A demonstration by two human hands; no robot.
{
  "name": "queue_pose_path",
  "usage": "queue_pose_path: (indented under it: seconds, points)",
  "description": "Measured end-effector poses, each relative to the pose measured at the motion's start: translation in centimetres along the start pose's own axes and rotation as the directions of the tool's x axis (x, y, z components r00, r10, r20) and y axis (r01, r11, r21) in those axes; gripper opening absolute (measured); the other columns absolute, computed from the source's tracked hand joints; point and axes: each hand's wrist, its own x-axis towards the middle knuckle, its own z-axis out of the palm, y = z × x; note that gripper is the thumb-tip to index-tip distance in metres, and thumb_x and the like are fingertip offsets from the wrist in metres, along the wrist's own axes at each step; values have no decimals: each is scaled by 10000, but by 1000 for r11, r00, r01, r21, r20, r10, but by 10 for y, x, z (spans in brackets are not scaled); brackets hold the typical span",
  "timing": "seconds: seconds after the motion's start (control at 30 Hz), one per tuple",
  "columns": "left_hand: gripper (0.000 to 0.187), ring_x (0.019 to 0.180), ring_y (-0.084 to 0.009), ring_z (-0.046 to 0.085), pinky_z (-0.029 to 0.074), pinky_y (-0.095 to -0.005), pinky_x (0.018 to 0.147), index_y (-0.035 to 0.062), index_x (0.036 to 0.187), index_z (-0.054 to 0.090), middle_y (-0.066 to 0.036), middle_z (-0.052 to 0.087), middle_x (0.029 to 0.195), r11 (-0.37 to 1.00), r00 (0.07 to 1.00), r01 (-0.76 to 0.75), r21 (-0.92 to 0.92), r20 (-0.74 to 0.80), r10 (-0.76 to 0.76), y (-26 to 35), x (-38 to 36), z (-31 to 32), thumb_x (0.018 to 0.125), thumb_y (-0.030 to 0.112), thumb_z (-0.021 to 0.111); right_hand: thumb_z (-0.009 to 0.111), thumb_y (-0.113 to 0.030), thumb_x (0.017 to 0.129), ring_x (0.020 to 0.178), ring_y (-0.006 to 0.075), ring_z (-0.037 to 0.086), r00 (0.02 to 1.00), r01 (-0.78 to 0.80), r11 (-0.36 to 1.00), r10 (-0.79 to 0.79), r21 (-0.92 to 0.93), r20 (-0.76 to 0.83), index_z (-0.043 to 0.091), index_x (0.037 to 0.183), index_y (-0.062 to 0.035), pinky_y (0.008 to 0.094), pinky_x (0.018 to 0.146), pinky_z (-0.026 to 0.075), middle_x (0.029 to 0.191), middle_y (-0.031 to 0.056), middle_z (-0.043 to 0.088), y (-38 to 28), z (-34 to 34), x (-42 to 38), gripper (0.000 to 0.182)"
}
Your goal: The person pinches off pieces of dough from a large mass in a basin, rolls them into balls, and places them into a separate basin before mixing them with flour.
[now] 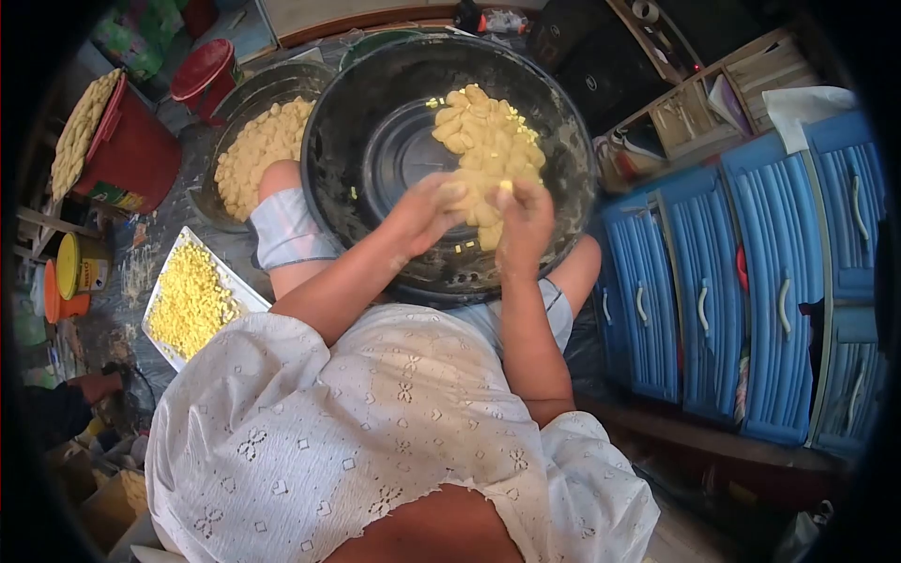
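Observation:
Over a large black basin (328, 122) held between the person's knees, both hands work close together. My left hand (424, 214) is closed, its fingers round a tan piece of dough (454, 194). Just right of it, my right hand (527, 220) pinches a small yellow cube (507, 186) between thumb and fingers. Beneath and beyond the hands lies a heap of rounded dough pieces (479, 131) on the right side of the basin. Several loose yellow cubes lie among the heap and on the basin floor.
Left of the basin are a tub of more dough pieces (267, 141) and a white tray (255, 298) of yellow cubes. Red buckets (131, 155) stand farther left, one topped with dough. Blue drawers (713, 281) line the right. Another person's hand (99, 387) shows at lower left.

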Motion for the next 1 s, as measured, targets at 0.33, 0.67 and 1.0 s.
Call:
queue_pose_path:
  seconds: [0.33,0.67,1.0]
  points:
    - [280,1027,-213,529,457,-321,894,-16,1119,471,-137,507,1118,997,993,-66,-44,92,70,-4,-17,9,849,40,516,625,-10,768,744,82,524,986,150,872,-97,-466,136,578,927,13,211,676,436,834,34,579,-8,8,-10,167]
    - [378,1018,-184,525,432,-276,873,-46,1209,420,-127,524,1122,964,960,-237,118,180,214,0,-27,18,858,66,504,622,-22,757,732,152,556,898,439,714,-326,-545,295,601,937,-3,252,683,441,829,72,598,-26,11,-12,183]
    - [544,1176,-228,389,349,-323,947,-34,1322,250,-154,356,1302,907,932,-350,235,190,310,2,-34,14,896,249,434,572,-242,830,1279,281,204,836,325,856,-62,-402,545,543,1093,-15,381,1014,214,1384,138,240,9,13,-22,349]
